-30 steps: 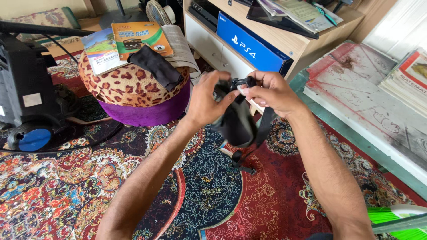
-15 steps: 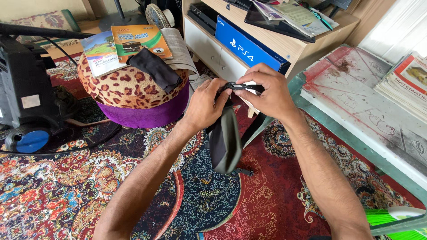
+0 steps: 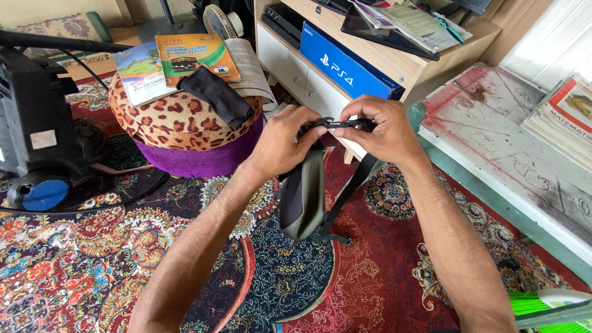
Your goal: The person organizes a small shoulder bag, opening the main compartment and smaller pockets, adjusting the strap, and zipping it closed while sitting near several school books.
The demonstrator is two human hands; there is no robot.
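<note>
- Small grey-green bag (image 3: 303, 197) now hanging lower and flatter than a moment ago.
- Left hand (image 3: 285, 143) and right hand (image 3: 381, 128) both pinching the black strap buckle (image 3: 338, 123) tight, closer together than before.

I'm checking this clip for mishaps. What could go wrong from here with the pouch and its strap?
The olive pouch hangs only from the black buckle pinched between the left hand and right hand; a slip could drop it onto the patterned carpet. The dangling black strap might tangle or get caught in the buckle.

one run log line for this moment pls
left hand: grips pouch top | right hand: pinches black strap | olive pouch: hangs above carpet
</note>
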